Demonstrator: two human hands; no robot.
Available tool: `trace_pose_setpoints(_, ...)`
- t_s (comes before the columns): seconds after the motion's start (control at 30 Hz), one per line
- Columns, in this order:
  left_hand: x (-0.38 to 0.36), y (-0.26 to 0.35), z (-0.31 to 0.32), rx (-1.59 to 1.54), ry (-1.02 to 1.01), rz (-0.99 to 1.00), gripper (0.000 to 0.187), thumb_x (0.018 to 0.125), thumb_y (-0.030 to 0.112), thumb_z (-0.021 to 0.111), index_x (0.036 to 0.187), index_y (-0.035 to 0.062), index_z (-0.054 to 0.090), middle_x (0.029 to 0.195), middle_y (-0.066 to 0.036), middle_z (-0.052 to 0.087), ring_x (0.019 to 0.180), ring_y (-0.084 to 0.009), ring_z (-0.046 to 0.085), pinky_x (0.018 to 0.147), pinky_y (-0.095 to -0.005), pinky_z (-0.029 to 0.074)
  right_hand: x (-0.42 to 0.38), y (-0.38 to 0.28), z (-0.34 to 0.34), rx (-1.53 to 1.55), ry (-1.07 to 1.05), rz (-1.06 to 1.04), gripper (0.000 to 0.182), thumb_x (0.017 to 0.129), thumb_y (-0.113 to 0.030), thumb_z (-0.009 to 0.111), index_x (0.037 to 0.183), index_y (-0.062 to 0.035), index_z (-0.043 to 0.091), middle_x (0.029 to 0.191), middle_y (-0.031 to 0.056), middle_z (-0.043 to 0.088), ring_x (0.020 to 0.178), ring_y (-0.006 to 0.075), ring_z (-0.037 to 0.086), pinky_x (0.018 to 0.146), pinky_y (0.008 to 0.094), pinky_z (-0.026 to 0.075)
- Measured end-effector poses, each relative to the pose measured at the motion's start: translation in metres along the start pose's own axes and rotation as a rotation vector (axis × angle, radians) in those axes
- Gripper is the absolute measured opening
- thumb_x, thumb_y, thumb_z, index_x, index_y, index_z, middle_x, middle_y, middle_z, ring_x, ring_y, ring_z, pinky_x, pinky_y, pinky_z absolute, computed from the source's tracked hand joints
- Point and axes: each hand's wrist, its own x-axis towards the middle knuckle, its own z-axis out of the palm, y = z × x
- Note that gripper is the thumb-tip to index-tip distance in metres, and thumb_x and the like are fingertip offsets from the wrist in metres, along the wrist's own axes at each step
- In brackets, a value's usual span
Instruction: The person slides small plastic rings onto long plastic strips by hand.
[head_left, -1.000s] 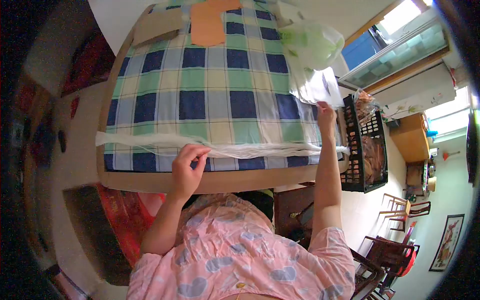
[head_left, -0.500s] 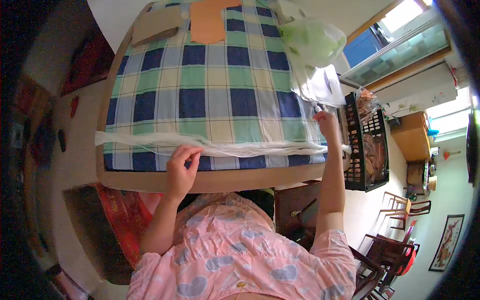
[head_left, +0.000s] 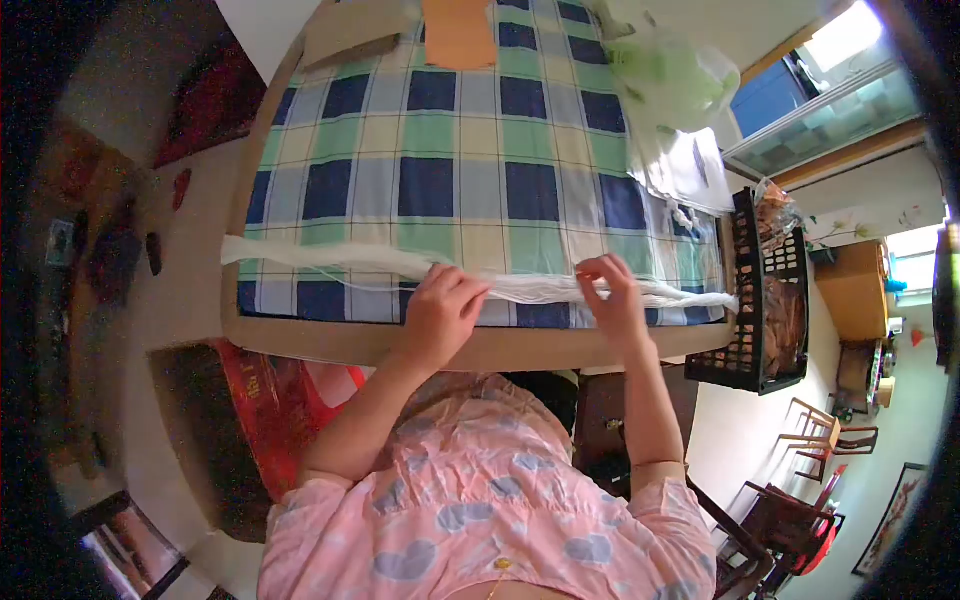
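A long bundle of thin white strands [head_left: 335,257] lies from left to right along the near edge of a checked cloth [head_left: 430,187]. Over the middle of the bundle, my left hand [head_left: 443,312] is closed, its thumb and forefinger pinching strands. To its right, my right hand [head_left: 614,302] has thumb and forefinger curled together at the bundle's upper edge; whatever lies between the tips is too fine to make out. A small white knotted piece [head_left: 683,216] rests farther back on the right, beside a shiny white plastic sheet [head_left: 682,170].
A green-and-white plastic bag [head_left: 675,80] sits at the back right. Beside the table's right edge stands a black crate [head_left: 745,345] with brown contents. An orange sheet [head_left: 460,35] and a cardboard piece [head_left: 355,30] lie at the back. Below left is a red box [head_left: 265,400].
My right hand has come back from the white piece near the plastic sheet to the strand bundle. My left hand has moved right along the bundle. The whole view has shifted slightly.
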Motion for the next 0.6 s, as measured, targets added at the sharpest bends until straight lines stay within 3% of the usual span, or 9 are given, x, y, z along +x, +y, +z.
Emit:
trace_pose_setpoints(0.17,0.035,-0.016,0.026,0.297,-0.095,0.115,0.007,0.074,0.007,0.064,0.08,0.005,0.062,0.079,-0.011,0.056,0.082,-0.0306,0.053,0.074,-0.0396,0.046,-0.004,-0.025,0.024,-0.022,-0.06,-0.027,0.009,0.079,-0.003,0.062,0.087,-0.0028,0.061,0.082,0.01,0.058,0.077,0.0239,0.059,0.07,0.0325,0.046)
trace_pose_setpoints(0.27,0.047,-0.019,0.034,0.392,-0.062,0.092,0.008,0.076,0.006,0.062,0.084,0.0049,0.06,0.08,-0.012,0.057,0.079,-0.0317,0.054,0.073,-0.0406,0.046,-0.007,-0.029,0.03,-0.002,0.033,-0.033,0.011,0.078,-0.003,0.062,0.089,-0.005,0.062,0.086,0.011,0.059,0.08,0.026,0.059,0.071,0.0333,0.047)
trace_pose_setpoints(0.3,0.049,-0.019,0.034,0.269,-0.074,-0.013,0.009,0.076,0.006,0.061,0.086,0.0045,0.059,0.081,-0.013,0.057,0.079,-0.032,0.055,0.072,-0.0406,0.047,-0.007,-0.032,0.031,0.009,0.07,-0.035,0.012,0.078,-0.004,0.063,0.09,-0.0056,0.063,0.087,0.0114,0.059,0.081,0.0262,0.06,0.071,0.0335,0.047)
trace_pose_setpoints(0.37,0.055,-0.007,0.023,0.019,-0.103,-0.217,0.012,0.077,0.004,0.059,0.089,0.0037,0.057,0.083,-0.014,0.057,0.078,-0.0325,0.056,0.07,-0.0407,0.047,-0.005,-0.042,0.034,-0.011,0.144,-0.065,0.028,0.077,-0.005,0.064,0.104,-0.0049,0.057,0.102,0.0116,0.056,0.095,0.0259,0.055,0.08,0.0334,0.044)
trace_pose_setpoints(0.43,0.058,0.013,0.013,-0.191,-0.066,-0.3,0.015,0.078,0.003,0.058,0.092,0.0031,0.054,0.086,-0.015,0.058,0.079,-0.0323,0.058,0.07,-0.0403,0.047,-0.003,-0.055,0.041,-0.035,0.219,-0.09,0.045,0.076,-0.006,0.065,0.119,-0.0043,0.05,0.116,0.0117,0.054,0.109,0.0256,0.051,0.09,0.0332,0.042)
trace_pose_setpoints(0.47,0.059,0.025,0.01,-0.301,-0.051,-0.34,0.016,0.078,0.002,0.057,0.093,0.0028,0.053,0.088,-0.016,0.059,0.08,-0.0323,0.059,0.07,-0.0401,0.048,-0.003,-0.043,0.059,0.166,0.159,-0.014,0.05,0.077,-0.009,0.065,0.123,-0.0035,0.047,0.122,0.0143,0.049,0.113,0.0281,0.048,0.095,0.0357,0.038)
trace_pose_setpoints(0.5,0.056,0.039,0.009,-0.285,-0.049,-0.225,0.017,0.078,0.002,0.057,0.094,0.0025,0.053,0.09,-0.016,0.059,0.082,-0.032,0.059,0.071,-0.0399,0.047,-0.005,-0.018,0.088,0.365,0.1,0.065,0.055,0.077,-0.012,0.064,0.127,-0.0028,0.043,0.128,0.0168,0.044,0.118,0.0307,0.044,0.099,0.0381,0.034)
trace_pose_setpoints(0.57,0.048,0.066,0.011,-0.257,-0.037,0.007,0.02,0.077,0.0,0.057,0.097,0.0018,0.053,0.093,-0.017,0.059,0.086,-0.0314,0.06,0.075,-0.0394,0.047,-0.002,-0.031,0.104,0.604,0.119,0.098,0.054,0.082,-0.016,0.061,0.13,-0.0033,0.041,0.134,0.0157,0.042,0.121,0.0286,0.042,0.102,0.0387,0.032)
trace_pose_setpoints(0.6,0.045,0.072,0.014,-0.255,-0.063,0.114,0.022,0.077,0.001,0.058,0.098,0.002,0.054,0.095,-0.017,0.06,0.088,-0.0313,0.06,0.077,-0.0399,0.047,0.005,-0.071,0.093,0.647,0.193,0.048,0.047,0.086,-0.017,0.057,0.129,-0.0047,0.043,0.132,0.012,0.044,0.12,0.024,0.044,0.1,0.0369,0.035)
